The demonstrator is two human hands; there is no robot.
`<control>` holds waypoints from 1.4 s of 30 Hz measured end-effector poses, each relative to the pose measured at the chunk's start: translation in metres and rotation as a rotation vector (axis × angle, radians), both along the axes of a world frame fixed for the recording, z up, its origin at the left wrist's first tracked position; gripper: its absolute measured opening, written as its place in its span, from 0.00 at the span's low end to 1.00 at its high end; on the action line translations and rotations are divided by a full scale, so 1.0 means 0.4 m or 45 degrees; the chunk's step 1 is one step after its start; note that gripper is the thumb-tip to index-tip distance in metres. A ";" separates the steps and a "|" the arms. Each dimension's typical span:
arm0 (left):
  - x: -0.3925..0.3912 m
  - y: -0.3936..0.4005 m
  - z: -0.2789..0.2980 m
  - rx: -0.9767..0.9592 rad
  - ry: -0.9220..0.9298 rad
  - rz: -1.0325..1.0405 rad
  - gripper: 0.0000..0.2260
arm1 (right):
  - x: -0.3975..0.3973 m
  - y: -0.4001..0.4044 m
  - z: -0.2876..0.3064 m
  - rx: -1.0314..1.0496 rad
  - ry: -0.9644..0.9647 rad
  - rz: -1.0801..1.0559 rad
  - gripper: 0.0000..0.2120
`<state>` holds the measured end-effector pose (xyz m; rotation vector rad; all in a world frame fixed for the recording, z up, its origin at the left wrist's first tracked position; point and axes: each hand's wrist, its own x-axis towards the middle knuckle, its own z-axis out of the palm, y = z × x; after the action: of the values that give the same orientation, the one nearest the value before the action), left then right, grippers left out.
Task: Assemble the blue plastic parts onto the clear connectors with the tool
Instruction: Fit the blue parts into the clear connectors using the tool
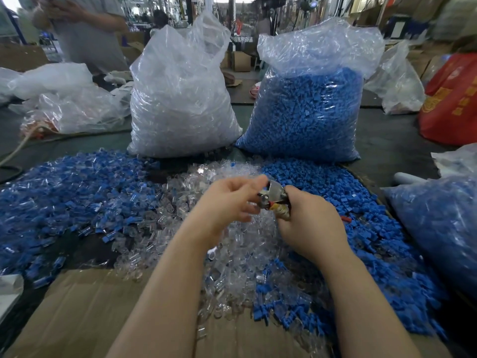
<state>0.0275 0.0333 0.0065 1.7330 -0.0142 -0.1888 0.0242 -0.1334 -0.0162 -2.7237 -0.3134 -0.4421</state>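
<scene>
A flattened cardboard sheet [85, 313] covered the near worktable, strewn with loose clear connectors [232, 267] in the middle and blue plastic parts [361, 228] to the right. Above them the right hand [309, 226] gripped the metal tool [273, 197] by its handles, the left hand [229, 202] touching its head with curled fingers; whether they pinched a part, I could not tell. Behind stood a bag of clear connectors [180, 99] and a bag of blue parts [307, 109]

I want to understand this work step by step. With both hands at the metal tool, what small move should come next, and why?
Probably the right hand squeezes the tool. It already grips the handles, and the left hand has its fingers at the tool's metal head, seemingly placing a part there. The part itself is too small to make out.
</scene>
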 end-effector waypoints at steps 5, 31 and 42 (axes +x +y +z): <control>-0.006 -0.040 0.000 -0.101 0.000 0.005 0.09 | -0.005 0.010 0.004 -0.092 -0.109 0.071 0.09; 0.024 0.047 -0.050 1.308 0.063 0.139 0.24 | 0.020 -0.130 -0.029 -0.011 0.444 -0.925 0.08; 0.018 0.038 -0.051 0.993 -0.090 0.109 0.11 | 0.031 -0.068 -0.027 0.235 0.389 -0.502 0.07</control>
<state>0.0348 0.0487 -0.0138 2.5117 0.0927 -0.0684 0.0368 -0.1605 -0.0270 -2.6136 0.3338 -0.1381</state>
